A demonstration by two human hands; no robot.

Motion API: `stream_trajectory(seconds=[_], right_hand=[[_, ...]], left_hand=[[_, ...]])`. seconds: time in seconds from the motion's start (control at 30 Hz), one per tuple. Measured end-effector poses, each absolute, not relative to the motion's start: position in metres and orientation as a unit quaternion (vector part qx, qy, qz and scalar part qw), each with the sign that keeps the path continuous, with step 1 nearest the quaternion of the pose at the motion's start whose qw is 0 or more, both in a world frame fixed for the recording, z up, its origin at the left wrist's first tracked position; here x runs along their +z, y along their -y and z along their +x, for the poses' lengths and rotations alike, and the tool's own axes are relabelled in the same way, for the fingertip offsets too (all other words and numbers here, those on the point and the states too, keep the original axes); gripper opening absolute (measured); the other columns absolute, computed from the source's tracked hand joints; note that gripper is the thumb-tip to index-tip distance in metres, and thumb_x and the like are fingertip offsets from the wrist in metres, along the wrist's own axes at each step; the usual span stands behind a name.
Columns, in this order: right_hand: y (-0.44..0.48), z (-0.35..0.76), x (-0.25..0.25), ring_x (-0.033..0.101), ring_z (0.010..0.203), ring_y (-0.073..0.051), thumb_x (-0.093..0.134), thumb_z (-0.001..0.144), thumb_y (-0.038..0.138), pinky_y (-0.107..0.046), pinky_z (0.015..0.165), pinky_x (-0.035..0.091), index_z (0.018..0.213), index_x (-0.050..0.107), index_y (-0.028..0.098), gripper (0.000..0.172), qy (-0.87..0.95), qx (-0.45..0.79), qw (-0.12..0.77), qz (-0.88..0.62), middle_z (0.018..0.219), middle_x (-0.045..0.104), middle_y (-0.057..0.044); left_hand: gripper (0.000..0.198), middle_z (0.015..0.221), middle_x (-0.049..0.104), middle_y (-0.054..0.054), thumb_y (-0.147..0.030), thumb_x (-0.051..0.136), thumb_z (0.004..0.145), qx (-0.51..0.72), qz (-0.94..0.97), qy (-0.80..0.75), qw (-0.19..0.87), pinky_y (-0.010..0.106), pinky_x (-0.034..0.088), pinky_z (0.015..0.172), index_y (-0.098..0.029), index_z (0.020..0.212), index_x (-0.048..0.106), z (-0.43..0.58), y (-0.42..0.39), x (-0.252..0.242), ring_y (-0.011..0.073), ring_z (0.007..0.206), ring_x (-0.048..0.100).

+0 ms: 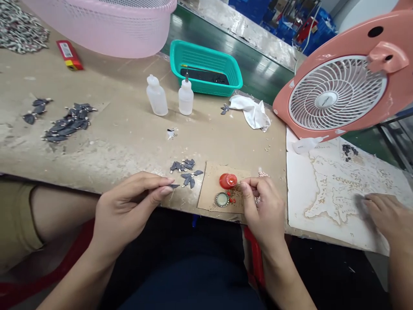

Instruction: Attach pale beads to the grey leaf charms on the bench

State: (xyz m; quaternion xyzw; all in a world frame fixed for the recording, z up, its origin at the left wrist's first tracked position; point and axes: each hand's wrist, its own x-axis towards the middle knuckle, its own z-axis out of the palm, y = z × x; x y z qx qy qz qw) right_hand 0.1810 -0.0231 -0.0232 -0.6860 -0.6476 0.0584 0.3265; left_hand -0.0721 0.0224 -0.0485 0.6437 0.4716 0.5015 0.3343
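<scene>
Between the thumb and forefinger of my left hand is a small dark grey leaf-shaped piece. My right hand is closed in a pinch beside a small red pot; whatever its fingertips hold is too small to make out. A bottle cap lies in front of the pot, with red bits next to it. Both rest on a cardboard sheet. Just beyond my left fingertips lie several grey leaf-shaped pieces with pale beads.
Two squeeze bottles stand before a green basket. A pink basket is at the back left; grey pieces lie left. A coral fan stands right, behind a white sheet where another person's hand reaches in.
</scene>
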Motion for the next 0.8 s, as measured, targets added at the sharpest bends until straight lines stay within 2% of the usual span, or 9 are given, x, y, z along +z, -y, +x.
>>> stream_trajectory(seconds=[0.13, 0.37, 0.8], right_hand=[[0.0199, 0.1802, -0.0255, 0.059, 0.078, -0.016, 0.054, 0.096, 0.025, -0.031, 0.07, 0.048, 0.09, 0.062, 0.021, 0.011, 0.659, 0.043, 0.317, -0.681, 0.084, 0.066, -0.003], [0.0187, 0.1794, -0.027, 0.06, 0.077, -0.016, 0.057, 0.095, 0.025, -0.031, 0.07, 0.05, 0.089, 0.063, 0.021, 0.011, 0.654, 0.04, 0.31, -0.689, 0.083, 0.066, -0.003], [0.0178, 0.1784, -0.0275, 0.059, 0.075, -0.016, 0.058, 0.095, 0.025, -0.03, 0.068, 0.048, 0.087, 0.063, 0.019, 0.01, 0.662, 0.035, 0.308, -0.682, 0.081, 0.065, -0.002]], left_hand=[[0.023, 0.09, 0.074, -0.002, -0.013, 0.074, 0.084, 0.499, 0.625, -0.472, 0.371, 0.023, 0.054, 0.072, -0.031, 0.099, 0.079, -0.0712, -0.0203, -0.0496, 0.0127, 0.082, 0.066], [0.019, 0.096, 0.074, 0.001, -0.02, 0.071, 0.088, 0.473, 0.633, -0.492, 0.366, 0.026, 0.056, 0.075, -0.029, 0.103, 0.078, -0.0723, -0.0196, -0.0505, 0.0166, 0.09, 0.067], [0.016, 0.094, 0.074, -0.004, -0.021, 0.072, 0.088, 0.477, 0.612, -0.49, 0.398, 0.019, 0.052, 0.076, -0.033, 0.099, 0.077, -0.0694, -0.0201, -0.0528, 0.0115, 0.086, 0.066]])
